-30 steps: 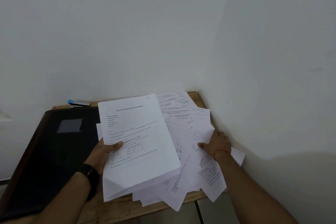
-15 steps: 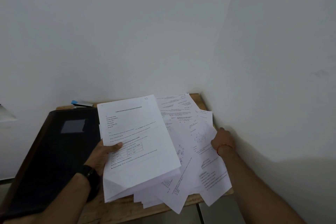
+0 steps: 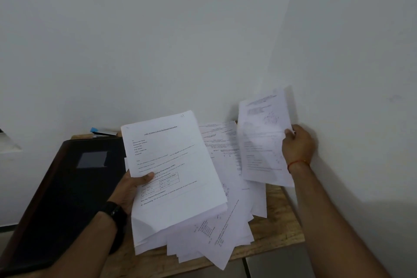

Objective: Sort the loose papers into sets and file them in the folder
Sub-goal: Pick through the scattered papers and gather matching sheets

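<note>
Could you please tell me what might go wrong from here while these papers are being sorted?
1. The loose papers overhang the wooden table's front edge; a nudge could send some to the floor.
2. The left hand grips the stack by one side only, and its lower sheets are fanned, so some may slip out.
3. The right hand pinches a single sheet by its edge; it could crease.

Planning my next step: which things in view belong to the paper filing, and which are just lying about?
Job: stack held in the left hand; sheet held up by the right hand; loose papers on the table; black folder.
Lying about: blue-tipped object behind the folder.
</note>
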